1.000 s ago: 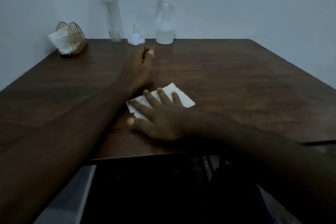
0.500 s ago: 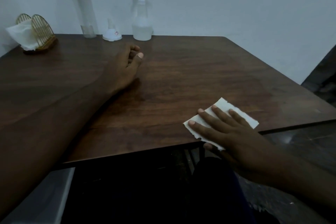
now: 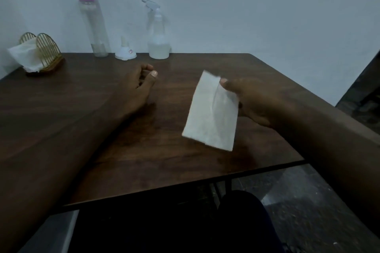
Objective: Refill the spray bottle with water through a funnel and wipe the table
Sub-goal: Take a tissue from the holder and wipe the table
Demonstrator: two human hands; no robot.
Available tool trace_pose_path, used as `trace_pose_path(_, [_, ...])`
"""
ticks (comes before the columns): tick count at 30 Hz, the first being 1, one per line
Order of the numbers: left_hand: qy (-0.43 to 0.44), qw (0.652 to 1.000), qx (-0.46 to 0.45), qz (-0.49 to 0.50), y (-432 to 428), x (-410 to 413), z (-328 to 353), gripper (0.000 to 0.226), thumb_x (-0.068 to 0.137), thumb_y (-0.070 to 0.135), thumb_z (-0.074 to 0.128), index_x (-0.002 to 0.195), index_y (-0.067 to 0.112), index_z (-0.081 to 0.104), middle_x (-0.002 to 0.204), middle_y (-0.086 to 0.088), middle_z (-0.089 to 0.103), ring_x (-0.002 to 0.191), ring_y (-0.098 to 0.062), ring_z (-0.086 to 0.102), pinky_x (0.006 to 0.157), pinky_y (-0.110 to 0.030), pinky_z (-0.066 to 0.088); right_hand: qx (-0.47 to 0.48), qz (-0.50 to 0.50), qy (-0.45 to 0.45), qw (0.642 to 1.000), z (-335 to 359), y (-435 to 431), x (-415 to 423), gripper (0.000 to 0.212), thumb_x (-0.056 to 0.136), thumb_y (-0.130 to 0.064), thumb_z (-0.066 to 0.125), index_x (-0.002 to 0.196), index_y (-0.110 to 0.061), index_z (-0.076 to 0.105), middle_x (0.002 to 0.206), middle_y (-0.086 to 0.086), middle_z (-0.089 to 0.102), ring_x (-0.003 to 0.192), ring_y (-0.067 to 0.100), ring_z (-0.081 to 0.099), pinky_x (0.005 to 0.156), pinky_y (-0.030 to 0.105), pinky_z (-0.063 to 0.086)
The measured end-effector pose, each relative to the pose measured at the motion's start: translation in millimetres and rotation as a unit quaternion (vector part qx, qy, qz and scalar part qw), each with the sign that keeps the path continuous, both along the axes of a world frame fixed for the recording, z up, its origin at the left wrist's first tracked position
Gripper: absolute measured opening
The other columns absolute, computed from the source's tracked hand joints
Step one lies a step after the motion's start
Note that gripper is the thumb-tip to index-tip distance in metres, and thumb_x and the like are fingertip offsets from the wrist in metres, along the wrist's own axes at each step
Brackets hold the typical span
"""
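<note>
reader: hands first, please. what are they doing?

describer: right hand (image 3: 253, 102) is raised over the right side of a dark wooden table (image 3: 102, 129). its thumb and fingers pinch the upper right edge of a white napkin (image 3: 211, 115). the napkin hangs down from that grip, slightly blurred, and seems to be clear of the wood.

reader: and the other one?

describer: left hand (image 3: 137, 84) rests on the table near the middle, with the forearm lying along the wood. its fingers curl loosely toward the thumb and grasp nothing.

reader: where is the spray bottle?

describer: spray bottle (image 3: 158, 43) stands upright at the far edge, against a pale wall. its lower part holds pale liquid, and its white trigger head points left. just left of it a small white funnel (image 3: 125, 51) sits upside down, wide mouth on the table, spout up. left of that stands a tall clear bottle (image 3: 93, 26) with a purple cap and a little liquid at the bottom.

reader: anything else?

describer: a gold wire holder (image 3: 43, 55) sits at the far left corner with white paper tucked in it. both hands are well apart from the bottles.
</note>
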State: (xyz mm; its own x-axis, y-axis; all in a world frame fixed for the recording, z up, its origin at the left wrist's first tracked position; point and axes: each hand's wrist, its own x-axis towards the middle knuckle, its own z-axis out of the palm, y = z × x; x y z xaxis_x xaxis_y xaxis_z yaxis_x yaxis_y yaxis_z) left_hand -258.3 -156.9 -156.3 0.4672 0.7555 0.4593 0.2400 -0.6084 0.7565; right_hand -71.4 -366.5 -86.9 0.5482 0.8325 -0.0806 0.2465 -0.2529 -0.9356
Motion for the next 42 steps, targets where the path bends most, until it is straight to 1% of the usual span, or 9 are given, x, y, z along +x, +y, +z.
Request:
trace_pose_path(2, [0.007,1.000,0.007,0.003,2,-1,-1,0.024,0.096,0.048,0.047,0.114,0.033,0.049,0.098,0.015,0.062,0.097,-0.005,0.062,0.081,-0.022,0.046,-0.031,-0.052,-0.230,0.971,-20,-3,12,0.041,0.096,-0.037,0.062,0.128,-0.011,0.058,0.130,0.005,0.062,0.120,0.022,0.059,0.098,0.040,0.050])
trace_pose_path(4, [0.019,1.000,0.009,0.003,3,-1,-2,0.024,0.096,0.048,0.046,0.115,0.034,0.048,0.099,0.016,0.061,0.096,-0.004,0.060,0.076,-0.017,0.043,0.017,-0.024,-0.334,0.942,-31,-7,8,0.048,0.096,-0.040,0.060,0.137,-0.016,0.053,0.137,0.001,0.058,0.125,0.016,0.054,0.094,0.025,0.042])
trace_pose_path(7, [0.024,1.000,0.007,-0.005,-1,4,-3,0.035,0.089,0.060,0.043,0.114,0.036,0.048,0.101,0.016,0.060,0.097,-0.006,0.062,0.080,-0.021,0.047,-0.037,0.128,-0.384,0.914,-50,-2,-9,0.063,0.096,-0.055,0.048,0.147,-0.019,0.043,0.152,-0.001,0.044,0.138,0.013,0.040,0.102,0.018,0.026])
trace_pose_path(11, [0.010,1.000,0.019,-0.011,-7,6,-6,0.037,0.085,0.067,0.042,0.111,0.042,0.049,0.103,0.013,0.062,0.099,-0.010,0.064,0.091,-0.041,0.052,-0.209,0.214,-0.454,0.839,-62,27,-45,0.093,0.093,-0.071,0.022,0.158,-0.007,0.004,0.166,0.013,0.000,0.153,0.024,-0.003,0.123,0.041,0.001])
trace_pose_path(17, [0.029,0.999,0.022,-0.003,-8,2,-5,0.038,0.084,0.074,0.039,0.109,0.048,0.049,0.105,0.013,0.064,0.100,-0.006,0.062,0.092,-0.043,0.052,-0.116,0.363,-0.501,0.777,-74,-2,-102,0.098,0.088,-0.079,0.013,0.158,-0.012,-0.003,0.166,0.007,-0.008,0.152,0.020,-0.011,0.122,0.040,-0.006])
trace_pose_path(21, [0.024,1.000,0.010,-0.015,-11,4,-5,0.044,0.084,0.069,0.040,0.114,0.040,0.051,0.111,0.007,0.063,0.102,-0.010,0.063,0.094,-0.045,0.050,-0.175,0.297,-0.498,0.796,-67,-43,-35,0.095,0.083,-0.080,0.000,0.158,-0.023,-0.010,0.166,0.000,-0.013,0.150,0.012,-0.016,0.118,0.028,-0.010])
trace_pose_path(29, [0.079,0.996,0.022,-0.029,-15,14,-6,0.039,0.097,0.052,0.042,0.127,0.028,0.048,0.106,0.015,0.056,0.092,0.006,0.054,0.073,-0.016,0.041,-0.305,0.071,-0.446,0.838,-68,-7,113,0.111,0.070,-0.084,0.000,0.159,-0.019,0.005,0.167,0.001,0.001,0.153,0.019,-0.002,0.123,0.044,0.003])
trace_pose_path(38, [0.057,0.997,0.042,0.008,4,18,-4,0.043,0.097,0.052,0.043,0.129,0.024,0.049,0.113,0.014,0.055,0.090,0.013,0.049,0.072,-0.006,0.034,-0.290,0.060,-0.451,0.842,-61,167,136,0.096,0.087,-0.081,0.006,0.157,-0.016,0.017,0.167,0.005,0.010,0.153,0.026,0.007,0.121,0.054,0.008])
trace_pose_path(42, [0.050,0.998,0.031,0.027,19,20,-7,0.047,0.094,0.060,0.039,0.128,0.027,0.049,0.114,0.012,0.058,0.098,0.000,0.054,0.080,-0.019,0.041,-0.281,0.092,-0.450,0.843,-59,226,104,0.096,0.087,-0.082,0.007,0.158,-0.017,0.016,0.167,0.005,0.008,0.154,0.026,0.005,0.120,0.055,0.004])
